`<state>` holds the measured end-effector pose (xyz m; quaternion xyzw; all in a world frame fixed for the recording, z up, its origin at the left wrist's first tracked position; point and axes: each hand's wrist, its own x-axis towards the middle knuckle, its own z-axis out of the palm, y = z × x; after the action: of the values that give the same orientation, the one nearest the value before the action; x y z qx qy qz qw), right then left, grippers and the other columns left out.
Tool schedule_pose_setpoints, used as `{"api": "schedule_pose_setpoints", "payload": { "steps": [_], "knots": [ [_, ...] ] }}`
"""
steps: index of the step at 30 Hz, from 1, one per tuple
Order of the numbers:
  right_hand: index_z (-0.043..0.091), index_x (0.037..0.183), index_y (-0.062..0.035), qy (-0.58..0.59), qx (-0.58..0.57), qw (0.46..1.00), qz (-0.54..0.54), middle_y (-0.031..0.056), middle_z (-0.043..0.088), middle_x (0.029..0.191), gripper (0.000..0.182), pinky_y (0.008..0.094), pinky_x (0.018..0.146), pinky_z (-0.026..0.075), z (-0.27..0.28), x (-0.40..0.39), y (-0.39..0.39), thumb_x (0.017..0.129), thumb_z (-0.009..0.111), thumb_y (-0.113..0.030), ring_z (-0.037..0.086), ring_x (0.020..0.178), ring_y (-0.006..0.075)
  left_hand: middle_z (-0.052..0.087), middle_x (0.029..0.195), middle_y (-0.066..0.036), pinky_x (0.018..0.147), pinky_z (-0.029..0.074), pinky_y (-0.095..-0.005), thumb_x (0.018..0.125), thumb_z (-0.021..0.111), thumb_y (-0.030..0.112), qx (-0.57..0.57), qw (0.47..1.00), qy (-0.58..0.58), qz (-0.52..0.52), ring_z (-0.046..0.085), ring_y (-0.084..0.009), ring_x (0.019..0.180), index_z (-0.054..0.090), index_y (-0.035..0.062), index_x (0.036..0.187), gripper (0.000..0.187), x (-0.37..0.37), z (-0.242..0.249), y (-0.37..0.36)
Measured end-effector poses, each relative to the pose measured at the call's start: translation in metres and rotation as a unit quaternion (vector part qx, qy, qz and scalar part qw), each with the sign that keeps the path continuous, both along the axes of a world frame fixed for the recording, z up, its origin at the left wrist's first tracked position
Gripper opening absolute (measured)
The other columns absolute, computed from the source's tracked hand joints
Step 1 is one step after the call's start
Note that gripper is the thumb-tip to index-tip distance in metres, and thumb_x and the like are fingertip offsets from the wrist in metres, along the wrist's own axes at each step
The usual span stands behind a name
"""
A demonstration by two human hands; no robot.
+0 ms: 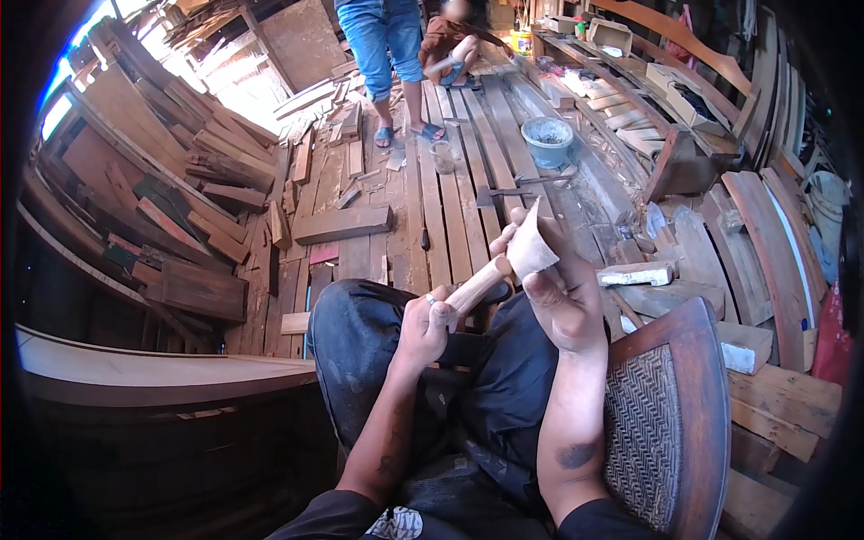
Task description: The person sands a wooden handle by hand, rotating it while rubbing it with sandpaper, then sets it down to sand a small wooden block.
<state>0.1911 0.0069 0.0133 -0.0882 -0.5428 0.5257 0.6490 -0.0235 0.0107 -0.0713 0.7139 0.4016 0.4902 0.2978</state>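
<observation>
My left hand [425,331] is closed around the lower part of a round wooden stick [477,286], which slants up to the right over my lap. A ring shows on one finger. My right hand [569,292] holds a pale, curled sheet [531,247], perhaps sandpaper, between thumb and fingers. The sheet's lower edge is at the stick's upper end; whether they touch I cannot tell. Both hands are above my dark trousers [360,351].
One person [382,45] stands ahead in sandals, another [454,45] squats behind. A bucket [547,142], a hammer-like tool [487,197] and a wooden block [344,225] are on the plank floor. Boards line both sides; a woven chair [706,405] is at my right.
</observation>
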Motion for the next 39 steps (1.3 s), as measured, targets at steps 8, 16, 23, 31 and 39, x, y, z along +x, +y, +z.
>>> {"api": "schedule_pose_setpoints", "payload": {
  "steps": [8,16,23,31,39],
  "knots": [
    [0.049,0.147,0.0064,-0.056,-0.029,0.996,-0.068,0.0098,0.059,0.131,0.059,0.0295,0.105,0.041,0.004,0.000,-0.002,0.098,0.072,-0.017,0.056,0.120,0.0160,0.050,0.058,-0.010,0.052,0.042,-0.0356,0.108,0.030,0.063,-0.001,1.000,-0.004,0.000,0.055,-0.0215,0.051,0.048,0.0018,0.072,0.074,0.002,0.003,-0.001],
    [0.051,0.146,0.0060,-0.037,-0.037,0.998,-0.030,0.0094,0.055,0.130,0.053,0.0313,0.098,0.047,0.003,0.001,-0.005,0.098,0.069,-0.006,0.058,0.113,0.0167,0.055,0.065,-0.004,0.053,0.039,-0.0305,0.104,0.030,0.071,-0.033,0.999,-0.009,-0.003,0.052,-0.0129,0.056,0.060,-0.0015,0.081,0.082,-0.005,-0.004,0.001],
    [0.051,0.147,0.0053,-0.063,-0.043,0.997,-0.030,0.0098,0.054,0.132,0.057,0.0305,0.092,0.050,0.002,0.000,-0.005,0.095,0.072,-0.005,0.059,0.110,0.0172,0.050,0.057,-0.007,0.051,0.041,-0.0338,0.107,0.032,0.065,-0.020,0.999,-0.035,0.000,0.054,-0.0173,0.052,0.048,0.0032,0.071,0.073,-0.001,-0.003,0.002],
    [0.049,0.148,0.0040,-0.153,-0.086,0.983,-0.060,0.0061,0.060,0.120,0.060,0.0275,0.096,0.046,-0.006,0.000,0.000,0.095,0.073,-0.013,0.059,0.102,0.0114,0.054,0.060,-0.006,0.052,0.041,-0.0321,0.106,0.030,0.068,-0.015,1.000,-0.009,0.010,0.055,-0.0167,0.054,0.053,0.0017,0.076,0.076,-0.004,-0.003,0.003],
    [0.050,0.149,0.0041,-0.138,-0.054,0.988,-0.051,0.0085,0.055,0.129,0.058,0.0324,0.095,0.050,-0.007,0.002,0.002,0.095,0.072,-0.004,0.061,0.109,0.0169,0.054,0.059,-0.008,0.052,0.042,-0.0342,0.107,0.029,0.066,-0.021,0.999,-0.024,0.002,0.057,-0.0204,0.052,0.049,0.0035,0.071,0.075,0.003,0.009,0.000]
  ]
}}
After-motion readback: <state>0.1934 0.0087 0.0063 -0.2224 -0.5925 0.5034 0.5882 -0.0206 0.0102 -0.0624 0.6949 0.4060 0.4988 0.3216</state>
